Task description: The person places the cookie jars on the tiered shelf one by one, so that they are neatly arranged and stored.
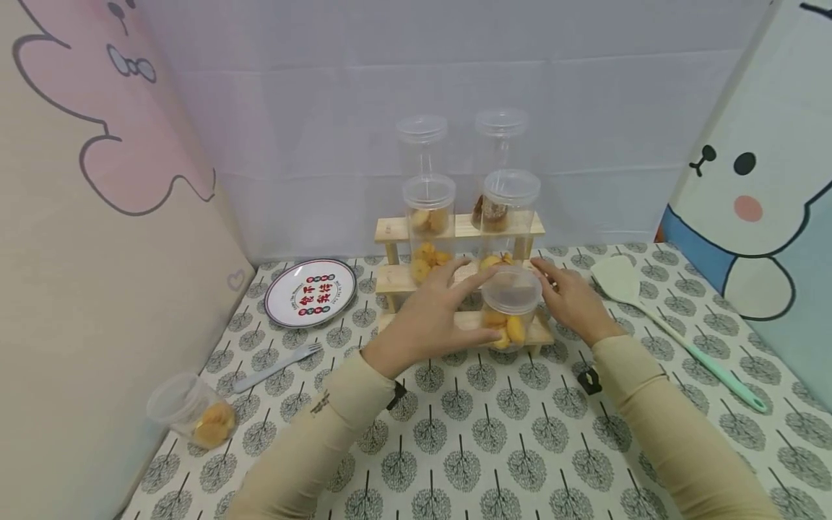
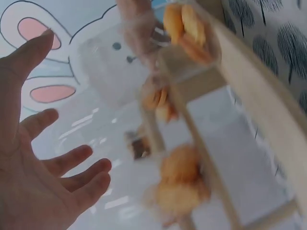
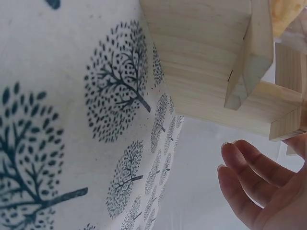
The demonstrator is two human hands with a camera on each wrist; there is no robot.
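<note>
A clear lidded jar [image 1: 511, 300] with yellow-orange snack pieces stands at the right of the lowest tier of a wooden three-tier rack [image 1: 398, 279]. My left hand [image 1: 429, 314] is just left of this jar, its thumb and index finger overlapping it in the head view. In the left wrist view the left hand [image 2: 48, 167] has its fingers spread with nothing in them. To the jar's right is my right hand [image 1: 575, 300], fingertips near the lid; whether they touch it I cannot tell. Its fingers [image 3: 254, 175] are loosely bent below the rack in the right wrist view.
More lidded jars stand on the upper tiers, including a middle-tier jar [image 1: 429, 231]. At left are a plate [image 1: 295, 289], a grey fork [image 1: 276, 368] and a tilted jar [image 1: 195, 410] by the side wall. A spatula [image 1: 676, 332] lies at right on the tree-patterned cloth [image 1: 455, 433].
</note>
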